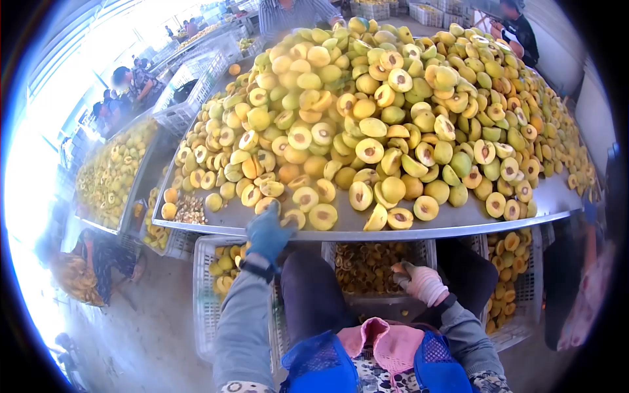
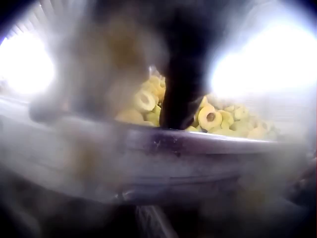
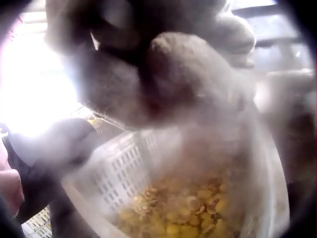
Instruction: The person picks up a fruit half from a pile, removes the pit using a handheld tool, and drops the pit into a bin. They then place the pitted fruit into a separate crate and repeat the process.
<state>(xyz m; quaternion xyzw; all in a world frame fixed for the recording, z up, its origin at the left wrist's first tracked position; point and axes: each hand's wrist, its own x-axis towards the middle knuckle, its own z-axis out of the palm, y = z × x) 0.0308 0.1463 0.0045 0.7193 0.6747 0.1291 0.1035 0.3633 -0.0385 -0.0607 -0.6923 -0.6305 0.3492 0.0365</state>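
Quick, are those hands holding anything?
Blue-gloved left hand: grip can't be told.
Pale-gloved right hand: apparently holding a small orange-brown piece.

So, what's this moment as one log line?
left grip: by halved fruit at table edge | right grip: over crate of fruit pieces | holding: unclear

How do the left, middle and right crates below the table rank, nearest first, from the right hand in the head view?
1. Middle crate, beneath right hand
2. Right crate, beyond right knee
3. Left crate, beyond left knee
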